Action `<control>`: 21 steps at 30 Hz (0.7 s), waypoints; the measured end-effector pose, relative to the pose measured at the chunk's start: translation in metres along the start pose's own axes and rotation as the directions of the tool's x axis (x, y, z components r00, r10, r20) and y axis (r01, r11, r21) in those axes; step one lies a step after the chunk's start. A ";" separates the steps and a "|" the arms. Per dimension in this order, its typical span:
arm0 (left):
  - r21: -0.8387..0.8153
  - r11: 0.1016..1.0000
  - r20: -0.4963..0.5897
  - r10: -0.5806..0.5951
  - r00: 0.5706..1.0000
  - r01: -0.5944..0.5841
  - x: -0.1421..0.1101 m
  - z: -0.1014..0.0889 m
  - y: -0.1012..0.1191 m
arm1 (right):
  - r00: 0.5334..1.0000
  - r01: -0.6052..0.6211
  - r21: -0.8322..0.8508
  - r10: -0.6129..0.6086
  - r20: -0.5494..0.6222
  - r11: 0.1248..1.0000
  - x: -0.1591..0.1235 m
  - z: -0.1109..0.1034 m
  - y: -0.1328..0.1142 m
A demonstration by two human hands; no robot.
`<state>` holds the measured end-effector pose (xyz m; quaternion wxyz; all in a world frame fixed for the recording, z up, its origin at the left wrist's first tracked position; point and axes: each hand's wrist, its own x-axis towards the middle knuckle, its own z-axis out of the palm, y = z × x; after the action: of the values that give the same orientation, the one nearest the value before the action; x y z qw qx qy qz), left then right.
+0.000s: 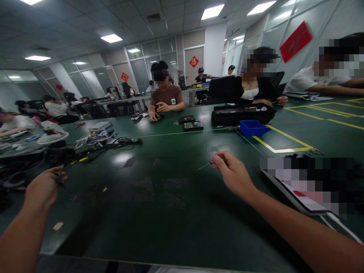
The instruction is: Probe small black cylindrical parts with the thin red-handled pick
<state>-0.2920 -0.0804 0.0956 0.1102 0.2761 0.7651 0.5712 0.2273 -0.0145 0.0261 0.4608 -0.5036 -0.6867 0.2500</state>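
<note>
My right hand (230, 170) is closed around the red handle of a small screwdriver (204, 166). Its thin metal shaft points left, above the green table. Off to the left, my left hand (42, 187) has its fingers curled around a small dark object (58, 178), whose kind I cannot make out. That hand is beside a heap of black cables (17, 178). Between the two hands, a few small scraps, one of them a pale piece (58, 226), lie on the green table (136, 227).
Across the table a person (167, 96) handles something small near opened circuit-board devices (193, 125). A black toolbox (241, 115) and a blue bin (253, 127) stand at the right back. A tablet-like device (301, 203) with a white cable lies near my right arm. Tangled cables (99, 138) cover the left.
</note>
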 end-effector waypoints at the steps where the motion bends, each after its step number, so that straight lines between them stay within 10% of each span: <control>1: -0.086 0.995 0.046 -0.042 0.998 0.046 -0.001 0.011 0.000 | 1.000 0.000 0.004 0.000 0.007 1.000 0.000 0.000 0.000; 8: -0.271 0.961 0.483 0.084 0.872 0.058 -0.068 0.111 0.027 | 0.997 0.010 0.016 -0.011 0.074 1.000 -0.003 0.000 -0.004; 15: -0.154 0.971 0.823 0.230 0.520 -0.186 -0.166 0.197 0.045 | 0.986 0.051 -0.039 -0.044 0.160 0.998 -0.004 0.000 -0.009; 21: -0.177 0.862 0.906 0.332 0.264 -0.476 -0.225 0.230 0.040 | 0.983 0.083 -0.077 -0.068 0.173 0.994 -0.006 0.000 -0.015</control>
<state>0.0164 -0.0085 0.0259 0.3448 0.7353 0.5126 0.2787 0.2209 -0.0252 0.0365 0.3882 -0.4728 -0.7520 0.2455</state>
